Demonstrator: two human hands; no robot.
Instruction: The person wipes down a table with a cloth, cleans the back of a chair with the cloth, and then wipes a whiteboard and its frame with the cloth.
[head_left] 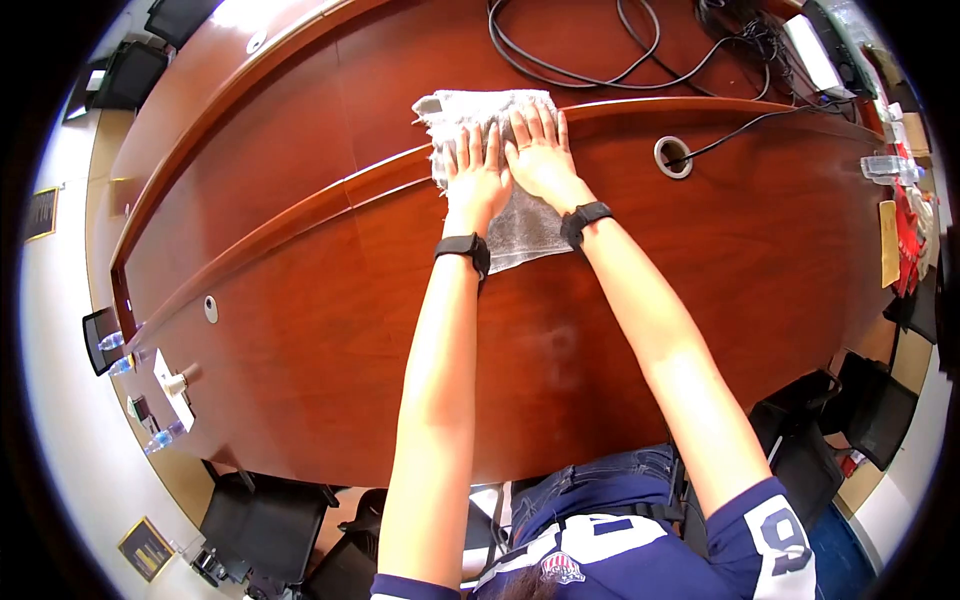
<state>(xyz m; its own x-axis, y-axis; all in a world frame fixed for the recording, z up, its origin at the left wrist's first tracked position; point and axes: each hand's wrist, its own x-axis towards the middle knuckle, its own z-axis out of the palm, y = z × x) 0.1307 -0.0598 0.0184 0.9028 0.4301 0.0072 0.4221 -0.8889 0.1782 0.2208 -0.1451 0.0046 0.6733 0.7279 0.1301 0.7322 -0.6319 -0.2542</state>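
A grey-white towel (525,225) lies over the raised wooden ridge of a reddish-brown conference table (350,370), its near end flat on the tabletop. Both palms press on the cloth side by side. My left hand (477,180) rests flat with fingers stretched toward the far edge of the towel. Just to its right, my right hand (543,160) lies flat too, its fingers slightly spread. Each wrist wears a black band. Part of the towel is hidden under the hands.
Black cables (590,75) coil on the sunken centre of the table. A round grommet (673,158) with a cord through it sits to the right. Plastic bottles (165,437) and a paper cup (176,384) stand at the left end. Black chairs (262,525) surround the table.
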